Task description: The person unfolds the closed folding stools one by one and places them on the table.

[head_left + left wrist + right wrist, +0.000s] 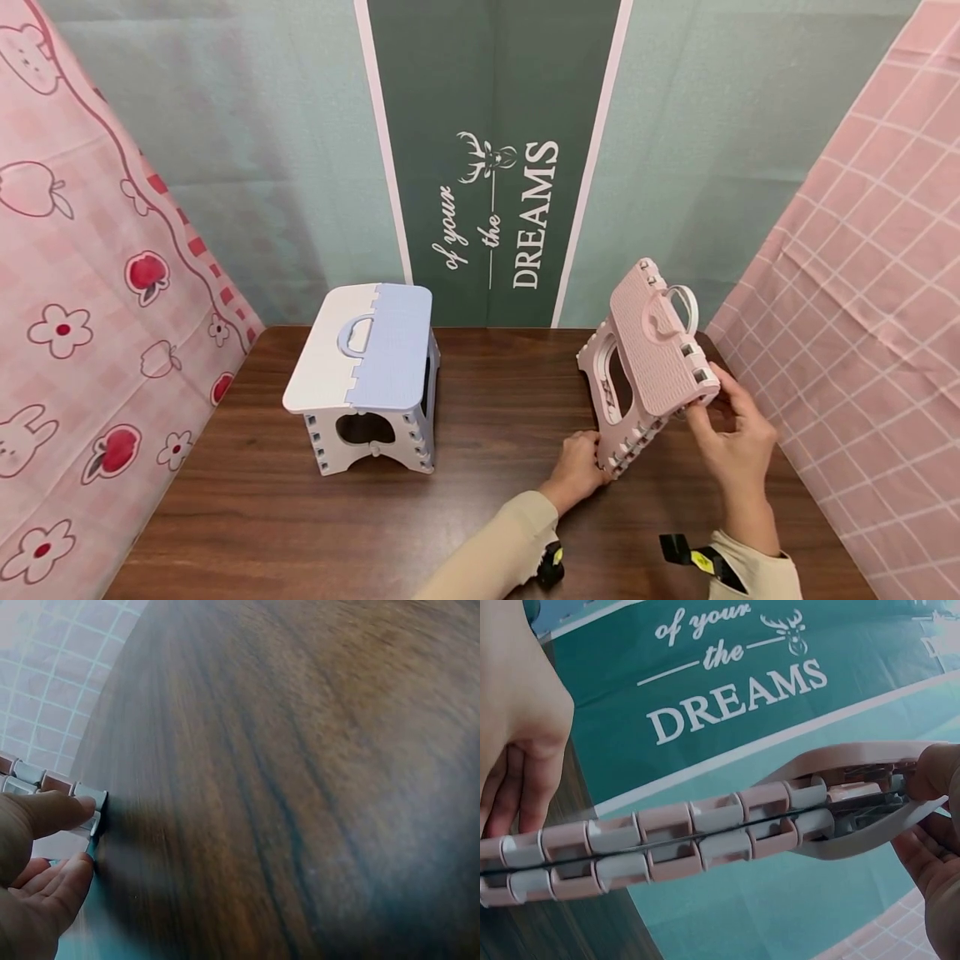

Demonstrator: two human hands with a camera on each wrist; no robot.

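A pink and white folding stool (pixel 652 358) stands nearly folded flat and tilted on the right of the table, its white carry handle (pixel 686 307) sticking up. My left hand (pixel 577 468) grips the lower end of its legs, close to the tabletop; in the left wrist view the thumb lies over the hinged edge and the fingers are beneath. With my right hand (pixel 738 442) I hold the near end of the seat, thumb at the narrow gap between the two halves. Seen from the right wrist, the leg hinges (pixel 667 836) run side by side with a thin dark slit between them.
Left of centre on the brown wooden table (pixel 495 375) stands an unfolded white and blue folding stool (pixel 360 375). A green cloth backdrop (pixel 495 83) hangs behind, with pink patterned cloths (pixel 112 333) along the sides.
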